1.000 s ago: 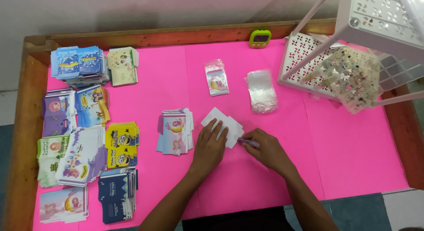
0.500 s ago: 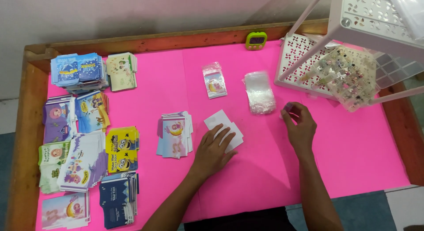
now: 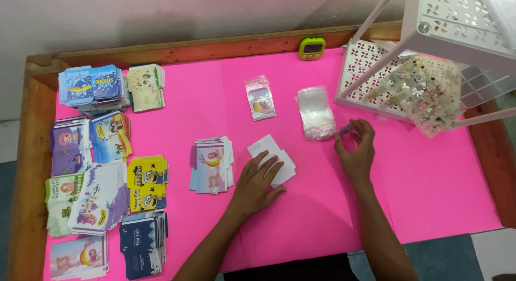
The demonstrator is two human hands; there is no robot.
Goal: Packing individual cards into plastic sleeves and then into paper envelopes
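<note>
left hand (image 3: 258, 180) flat, open, palm down on white cards (image 3: 271, 157) at table centre | right hand (image 3: 356, 149) pinching small dark item (image 3: 345, 131) in fingertips | clear bag stack (image 3: 316, 113) just left of it | white rack (image 3: 408, 76) far right

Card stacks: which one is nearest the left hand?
The pink-and-white card stack mid-table, just left of the left hand. All other stacks sit along the table's far left edge.

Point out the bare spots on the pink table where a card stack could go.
Free: the pink mat right of the right hand, below the white rack; also between the yellow card stack and the centre stack. Crowded: the left edge.
</note>
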